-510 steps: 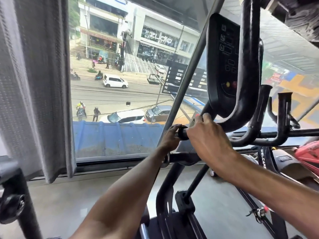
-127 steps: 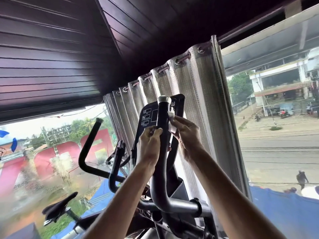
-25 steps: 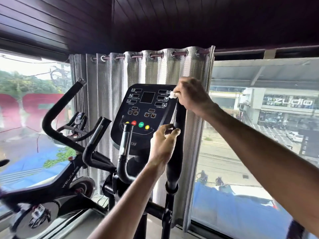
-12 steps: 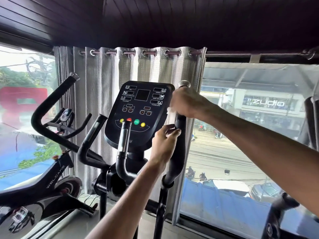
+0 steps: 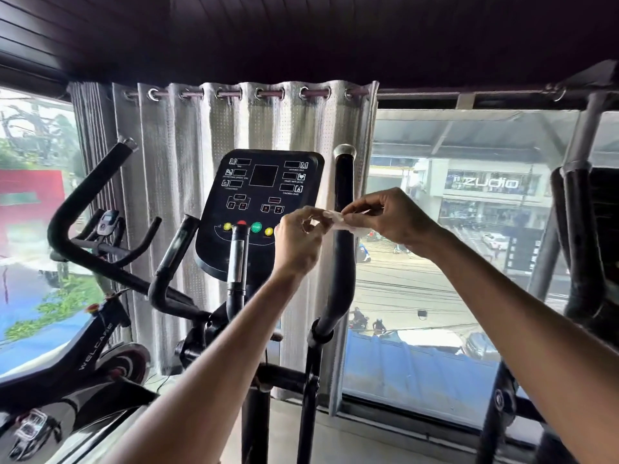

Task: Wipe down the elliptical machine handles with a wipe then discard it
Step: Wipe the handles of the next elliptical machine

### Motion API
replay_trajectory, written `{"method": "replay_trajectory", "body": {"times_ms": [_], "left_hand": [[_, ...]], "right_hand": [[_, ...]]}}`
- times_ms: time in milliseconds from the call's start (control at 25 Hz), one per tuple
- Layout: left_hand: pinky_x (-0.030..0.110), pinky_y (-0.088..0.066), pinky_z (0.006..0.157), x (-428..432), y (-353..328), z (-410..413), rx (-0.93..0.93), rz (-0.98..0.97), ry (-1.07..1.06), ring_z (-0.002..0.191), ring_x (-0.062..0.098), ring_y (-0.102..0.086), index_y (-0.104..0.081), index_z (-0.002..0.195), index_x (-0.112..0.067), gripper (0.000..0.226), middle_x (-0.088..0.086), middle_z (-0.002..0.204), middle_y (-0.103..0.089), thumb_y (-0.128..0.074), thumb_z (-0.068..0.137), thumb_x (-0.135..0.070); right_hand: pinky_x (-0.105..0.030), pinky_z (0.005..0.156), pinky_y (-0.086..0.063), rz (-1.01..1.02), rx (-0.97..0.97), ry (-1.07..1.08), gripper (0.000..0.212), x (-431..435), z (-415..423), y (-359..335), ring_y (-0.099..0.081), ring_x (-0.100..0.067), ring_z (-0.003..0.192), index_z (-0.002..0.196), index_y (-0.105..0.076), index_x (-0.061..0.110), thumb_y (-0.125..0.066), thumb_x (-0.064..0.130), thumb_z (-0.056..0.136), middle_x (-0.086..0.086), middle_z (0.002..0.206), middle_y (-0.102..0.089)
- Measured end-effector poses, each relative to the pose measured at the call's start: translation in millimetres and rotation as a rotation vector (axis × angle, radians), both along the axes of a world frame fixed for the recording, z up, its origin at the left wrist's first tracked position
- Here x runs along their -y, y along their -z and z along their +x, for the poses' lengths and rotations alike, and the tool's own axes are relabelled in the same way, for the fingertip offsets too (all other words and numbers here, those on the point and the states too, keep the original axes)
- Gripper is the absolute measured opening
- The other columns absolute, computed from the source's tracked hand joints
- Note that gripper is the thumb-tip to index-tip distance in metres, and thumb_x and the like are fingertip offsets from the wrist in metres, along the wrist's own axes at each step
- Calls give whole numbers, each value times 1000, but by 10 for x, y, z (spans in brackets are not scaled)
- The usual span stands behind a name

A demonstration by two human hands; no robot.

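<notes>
Two hands: both raised in front of the elliptical, meeting at the wipe and clear of the handles.
Left hand (image 5: 298, 242): fingers curled, pinching the wipe's left end; it sits in front of the console's lower right corner.
Right hand (image 5: 392, 216): thumb and forefinger pinch the wipe's right end, the other fingers loosely bent behind them.
Wipe (image 5: 338, 222): small, white, crumpled, drawn out between the two hands. It lies across the front of the right handle's upper shaft; contact with the shaft cannot be told.
Right handle (image 5: 343, 182): black, upright, silver cap on top, curving inward lower down to a collar.
Left handle (image 5: 174, 252): black, leaning to the left of the console, free.
Centre grip (image 5: 238, 252): short upright post with a metal strip, just below the button row.
Console (image 5: 261, 202): black panel, dark screen; yellow, red, green and yellow buttons along its lower part.
Curtain (image 5: 174, 162): grey, eyelets on a rod, hanging behind the machine.
Window (image 5: 435, 262): right of the curtain; street, vehicles and a shopfront outside.
Spin bike (image 5: 83, 329): black, left of the elliptical, beside the left glass.
Second machine (image 5: 576, 229): black frame at the right edge of view.
</notes>
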State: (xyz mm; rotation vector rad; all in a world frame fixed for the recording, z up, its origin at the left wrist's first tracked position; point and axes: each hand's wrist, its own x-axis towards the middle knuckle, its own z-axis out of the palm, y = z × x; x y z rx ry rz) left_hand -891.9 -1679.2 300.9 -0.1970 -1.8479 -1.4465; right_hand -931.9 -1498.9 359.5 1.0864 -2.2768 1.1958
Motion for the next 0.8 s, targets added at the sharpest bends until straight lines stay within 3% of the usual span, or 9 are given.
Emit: {"method": "replay_trajectory", "body": {"times_ms": [80, 200, 280, 360, 480, 600, 720, 800], "left_hand": [[48, -61, 79, -11, -44, -41, 24, 7, -7, 79, 20, -73, -76, 79, -30, 11, -7, 81, -77, -75, 75, -40], [48, -61, 83, -47, -107, -119, 72, 19, -7, 79, 21, -73, -76, 78, -22, 22, -3, 78, -77, -73, 71, -43], [49, -60, 83, -73, -144, -156, 121, 45, -4, 80, 23, -72, -76, 77, -21, 23, -1, 79, -77, -72, 68, -42], [48, -61, 80, -78, -176, -181, 168, 63, -29, 78, 25, -70, -74, 73, -22, 21, 1, 77, -75, -72, 67, -42], [40, -59, 61, -115, -222, -107, 199, 110, -23, 66, 22, -65, -70, 71, -21, 13, 6, 77, -74, -76, 77, -31], [28, -51, 56, -94, -199, -136, 203, 183, 80, 65, 17, -65, -67, 78, -13, 14, 11, 79, -72, -74, 90, -14], [30, -57, 63, -82, -158, -110, 211, 277, 168, 69, 14, -70, -68, 96, -7, 9, 8, 87, -73, -66, 97, -16], [29, -60, 65, -107, -114, -64, 250, 292, 171, 68, 11, -71, -69, 108, -2, 16, 8, 92, -73, -62, 100, -14]], "right_hand": [[-27, 81, -58, -14, 11, 3, 27, -58, 41, 69, -74, -12, 86, 102, -80, 18, -87, 25, 77, 3, 95, -78], [-13, 74, -48, -24, -188, 194, 25, -66, 24, 137, -69, -6, 80, 101, -80, 15, -86, 20, 78, 2, 95, -78], [-16, 70, -45, -77, -290, 312, 18, -43, 19, 177, -68, -9, 80, 99, -80, 12, -81, 19, 83, -1, 91, -78], [-22, 76, -48, -91, -447, 413, 21, 5, 6, 270, -68, -19, 91, 104, -76, 10, -78, 19, 85, -6, 102, -75], [-28, 84, -49, -37, -696, 438, 29, 149, 62, 497, -58, -23, 105, 113, -71, 9, -62, 30, 95, -8, 115, -62], [-29, 82, -49, -5, -704, 424, 30, 314, 55, 653, -58, -22, 102, 115, -73, 14, -57, 35, 101, -5, 113, -62], [-24, 75, -50, -236, -585, 478, 20, 393, -58, 663, -64, -17, 88, 110, -77, 14, -66, 25, 97, -3, 101, -69], [-11, 74, -43, -419, -489, 491, 18, 427, -61, 723, -65, -10, 84, 108, -78, 13, -71, 19, 93, -1, 95, -73]]}}
